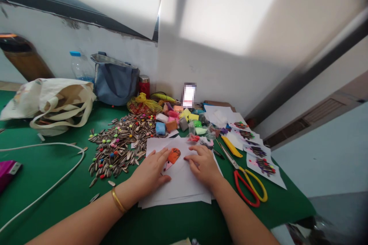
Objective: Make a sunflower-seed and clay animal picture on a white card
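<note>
A stack of white paper sheets (178,187) lies in front of me on the green table. On the top sheet is a flattened orange clay piece (174,155), joined to a pink clay part (167,165) with small dark dots. My left hand (152,170) lies on the paper with its fingers stretched out, the fingertips at the left edge of the clay. To the right of the clay, my right hand (202,165) rests on the sheet, fingers apart and slightly bent. I see nothing held in either hand.
Sunflower seeds with coloured clay bits (123,145) are heaped at left. Behind the paper are clay blocks (171,124). Scissors (237,168), a yellow cutter (231,146) and decorated paper pieces (266,166) lie right. Bags (116,78), a red flask (144,86) and a phone (189,95) stand behind.
</note>
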Motion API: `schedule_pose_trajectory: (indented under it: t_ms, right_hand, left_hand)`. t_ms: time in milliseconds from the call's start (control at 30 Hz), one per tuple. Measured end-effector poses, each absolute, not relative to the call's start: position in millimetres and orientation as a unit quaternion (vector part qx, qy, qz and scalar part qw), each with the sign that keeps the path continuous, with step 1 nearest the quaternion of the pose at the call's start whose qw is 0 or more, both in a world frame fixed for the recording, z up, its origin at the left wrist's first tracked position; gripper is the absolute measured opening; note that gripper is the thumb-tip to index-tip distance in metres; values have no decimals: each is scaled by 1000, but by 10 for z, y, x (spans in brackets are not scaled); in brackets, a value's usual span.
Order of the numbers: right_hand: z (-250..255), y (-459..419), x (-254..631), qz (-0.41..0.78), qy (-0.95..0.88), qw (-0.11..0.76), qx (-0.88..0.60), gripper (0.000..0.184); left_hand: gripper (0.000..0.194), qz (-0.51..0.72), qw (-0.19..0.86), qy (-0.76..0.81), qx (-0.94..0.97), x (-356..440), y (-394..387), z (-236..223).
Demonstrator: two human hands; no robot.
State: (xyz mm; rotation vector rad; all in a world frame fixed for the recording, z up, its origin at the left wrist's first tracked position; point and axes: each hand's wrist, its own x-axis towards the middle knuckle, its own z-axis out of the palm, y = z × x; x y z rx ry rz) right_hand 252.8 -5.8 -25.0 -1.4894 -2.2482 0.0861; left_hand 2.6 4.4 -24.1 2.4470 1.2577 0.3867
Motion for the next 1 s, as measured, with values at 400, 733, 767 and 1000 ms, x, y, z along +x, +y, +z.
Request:
schedule_pose_trajectory:
  t_ms: [400, 733, 767, 1000]
  right_hand:
    - [-255, -84, 2472, 30, -812, 161, -560, 48]
    - [-222, -86, 2490, -15, -826, 177, -535, 32]
    - [-227, -85, 2487, -14, -827, 174, -535, 36]
    - [-260, -64, 2486, -7, -820, 193, -539, 30]
  left_hand:
    - [83, 119, 171, 450, 869, 30, 49, -236]
    - [84, 124, 174, 448, 868, 34, 43, -220]
    - [83, 125, 175, 448, 868, 35, 43, -218]
    - [84, 116, 177, 449, 868, 36, 33, -191]
